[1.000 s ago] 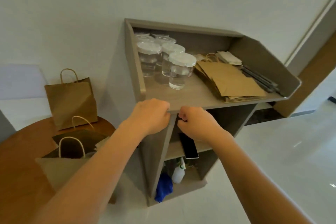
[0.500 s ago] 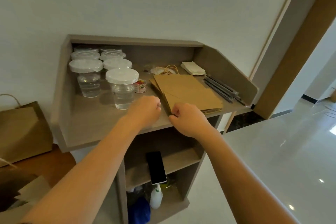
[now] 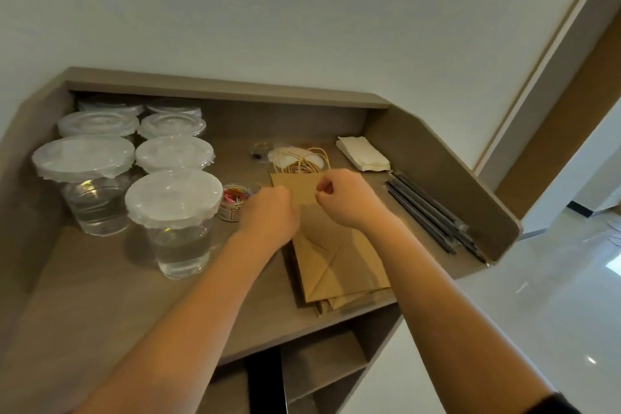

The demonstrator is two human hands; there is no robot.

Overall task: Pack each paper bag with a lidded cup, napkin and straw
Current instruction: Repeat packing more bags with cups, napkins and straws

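A stack of flat brown paper bags [image 3: 339, 262] lies on the counter top, cord handles at its far end. My left hand [image 3: 268, 213] is curled at the top bag's left upper corner, its fingertips hidden. My right hand [image 3: 347, 200] pinches the top bag near its upper edge by the handles. Several lidded clear cups [image 3: 173, 202] holding water stand to the left. Folded white napkins [image 3: 363, 155] lie at the back right. Black wrapped straws [image 3: 433, 215] lie along the right wall.
The grey counter [image 3: 100, 296] has raised walls at the back and both sides. A small jar of coloured clips [image 3: 233, 202] sits between the cups and the bags. Open shelves [image 3: 322, 363] lie below. Glossy white floor spreads to the right.
Both hands moved forward from the counter's front edge onto the bag stack. The view swung right and closer, so the round table and standing bags left the frame.
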